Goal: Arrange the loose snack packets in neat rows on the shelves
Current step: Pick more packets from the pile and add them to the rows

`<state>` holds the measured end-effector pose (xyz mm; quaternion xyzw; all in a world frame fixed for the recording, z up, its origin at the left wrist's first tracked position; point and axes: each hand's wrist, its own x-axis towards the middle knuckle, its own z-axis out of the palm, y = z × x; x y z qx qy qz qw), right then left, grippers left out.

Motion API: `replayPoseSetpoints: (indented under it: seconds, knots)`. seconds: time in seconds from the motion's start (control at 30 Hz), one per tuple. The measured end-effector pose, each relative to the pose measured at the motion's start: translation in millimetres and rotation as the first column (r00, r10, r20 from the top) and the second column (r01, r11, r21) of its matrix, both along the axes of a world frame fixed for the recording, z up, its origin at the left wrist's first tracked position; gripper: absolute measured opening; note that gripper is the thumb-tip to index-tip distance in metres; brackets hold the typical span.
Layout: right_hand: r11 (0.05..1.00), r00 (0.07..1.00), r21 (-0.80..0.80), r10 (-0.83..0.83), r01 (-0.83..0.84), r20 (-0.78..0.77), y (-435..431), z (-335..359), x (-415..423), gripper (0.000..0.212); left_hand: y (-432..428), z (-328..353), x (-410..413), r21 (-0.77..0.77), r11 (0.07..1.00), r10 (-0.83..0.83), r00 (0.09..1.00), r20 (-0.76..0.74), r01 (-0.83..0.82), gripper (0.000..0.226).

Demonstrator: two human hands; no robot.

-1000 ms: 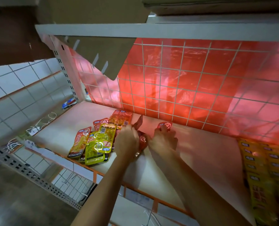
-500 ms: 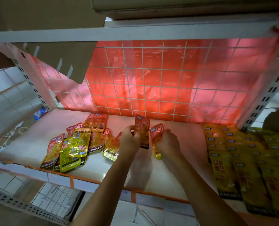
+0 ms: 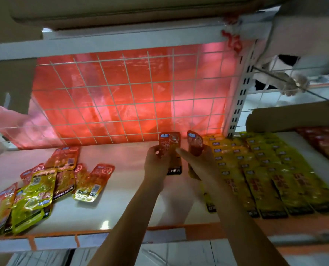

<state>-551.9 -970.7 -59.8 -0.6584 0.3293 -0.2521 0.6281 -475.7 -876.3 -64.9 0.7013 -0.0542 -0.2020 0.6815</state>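
My left hand (image 3: pixel 157 160) grips an orange-red snack packet (image 3: pixel 170 143) upright above the white shelf (image 3: pixel 121 204), near the back mesh. Just to its right, my right hand (image 3: pixel 200 160) holds a second red packet (image 3: pixel 194 141), its index finger reaching across toward the first one. On the shelf's left lies a loose pile of red and yellow packets (image 3: pixel 44 187). On the right, yellow packets (image 3: pixel 265 173) lie in neat overlapping rows, right beside my right hand.
A white wire grid with red plastic sheet (image 3: pixel 125 96) closes the back. A perforated upright post (image 3: pixel 238 96) stands at right, with dark red packets (image 3: pixel 325 144) on the adjoining shelf beyond. An upper shelf edge (image 3: pixel 102 43) hangs overhead. The orange front lip (image 3: pixel 121 230) bounds the shelf.
Both hands have carried their red packets to the right, away from the loose pile and up to the edge of the yellow rows. The view has swung right as well.
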Motion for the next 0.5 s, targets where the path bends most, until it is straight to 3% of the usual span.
replayPoseSetpoints:
  seconds: [0.07,0.17,0.3,0.5]
  knots:
    - [0.999,0.999,-0.023,-0.032,0.032,0.021,-15,1,-15,0.028,-19,3,-16,-0.015,0.999,-0.038,0.999,0.013,0.039,0.027]
    - [0.997,0.999,0.065,-0.039,0.036,0.035,-38,2,-36,0.011,-50,6,-38,-0.028,0.997,-0.07,0.998,0.001,0.07,0.026]
    - [0.984,0.997,0.174,-0.061,0.051,0.055,-89,6,-71,0.029,-101,11,-71,0.053,0.992,-0.118,0.992,0.052,0.115,0.026]
    - [0.983,0.981,0.107,-0.164,0.153,0.103,-154,16,-129,0.024,-170,13,-117,0.12,0.985,-0.145,0.978,0.153,0.128,0.02]
